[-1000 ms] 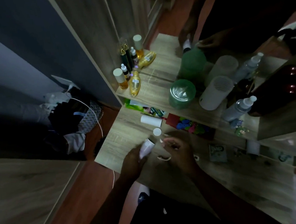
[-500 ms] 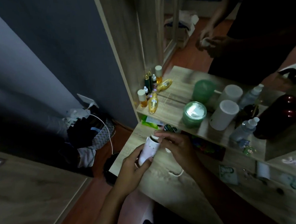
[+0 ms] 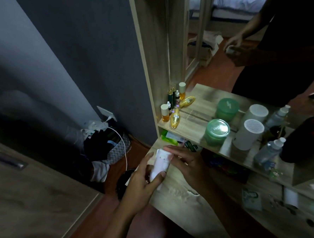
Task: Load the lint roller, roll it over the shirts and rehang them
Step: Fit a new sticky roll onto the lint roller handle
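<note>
A white lint roller (image 3: 161, 164) is held upright above the front left corner of the wooden dresser top (image 3: 177, 193). My left hand (image 3: 143, 182) grips its lower half, thumb across the front. My right hand (image 3: 188, 161) pinches its top end with the fingertips. The roller's bottom end is hidden behind my left thumb. No shirts are in view.
A shelf (image 3: 188, 129) under a mirror (image 3: 221, 41) carries small bottles (image 3: 174, 116), a green jar (image 3: 216, 132), a white cylinder (image 3: 248, 134) and a spray bottle (image 3: 268, 151). A pile of clothes with a white cable (image 3: 106, 144) lies on the floor left of the dresser.
Both hands lifted the roller off the dresser top and turned it more upright. My right hand shifted to its top end. The camera tilted upward.
</note>
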### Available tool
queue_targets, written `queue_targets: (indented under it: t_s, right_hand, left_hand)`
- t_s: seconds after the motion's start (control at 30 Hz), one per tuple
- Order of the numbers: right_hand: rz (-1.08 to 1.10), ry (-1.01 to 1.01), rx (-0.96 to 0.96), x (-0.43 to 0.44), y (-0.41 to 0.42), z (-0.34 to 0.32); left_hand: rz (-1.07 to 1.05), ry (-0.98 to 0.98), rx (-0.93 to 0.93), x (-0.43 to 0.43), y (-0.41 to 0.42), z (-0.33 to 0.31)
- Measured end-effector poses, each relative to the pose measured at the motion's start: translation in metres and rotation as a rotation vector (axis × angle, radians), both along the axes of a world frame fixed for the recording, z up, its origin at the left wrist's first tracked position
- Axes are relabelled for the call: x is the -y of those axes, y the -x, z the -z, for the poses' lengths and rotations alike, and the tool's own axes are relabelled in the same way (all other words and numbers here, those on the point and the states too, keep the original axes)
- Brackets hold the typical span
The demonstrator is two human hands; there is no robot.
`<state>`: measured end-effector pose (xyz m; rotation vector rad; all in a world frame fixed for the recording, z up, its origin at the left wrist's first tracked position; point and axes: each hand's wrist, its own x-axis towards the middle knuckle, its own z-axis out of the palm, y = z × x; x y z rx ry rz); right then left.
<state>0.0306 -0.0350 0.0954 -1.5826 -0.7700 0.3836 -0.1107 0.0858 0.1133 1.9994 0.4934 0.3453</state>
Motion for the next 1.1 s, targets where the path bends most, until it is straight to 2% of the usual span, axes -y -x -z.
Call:
queue_targets:
  t_s: [0.43, 0.6, 0.73, 0.83, 0.93, 1.1]
  right_hand:
    - [-0.001, 0.136, -0.323, 0.015, 0.004, 0.024]
    - [-0.015, 0.134, -0.432, 0.02, -0.008, 0.043]
    - [0.12, 0.306, -0.318, 0.028, -0.025, 0.086]
    - [0.135, 0.576, -0.307, 0.036, -0.033, 0.127]
    - [0.059, 0.829, -0.131, 0.037, -0.039, 0.159]
    - [-0.03, 1.011, 0.137, 0.017, -0.047, 0.186]
  left_hand:
    - [0.161, 0.173, -0.131, 0.004, -0.013, 0.011]
    - [0.105, 0.374, -0.142, 0.008, -0.019, 0.034]
    - [-0.179, 0.661, -0.13, 0.012, -0.029, 0.054]
    - [-0.417, 0.864, -0.062, 0.008, -0.037, 0.066]
    - [-0.497, 0.993, -0.049, 0.003, -0.043, 0.074]
    - [-0.563, 1.099, -0.032, -0.005, -0.056, 0.086]
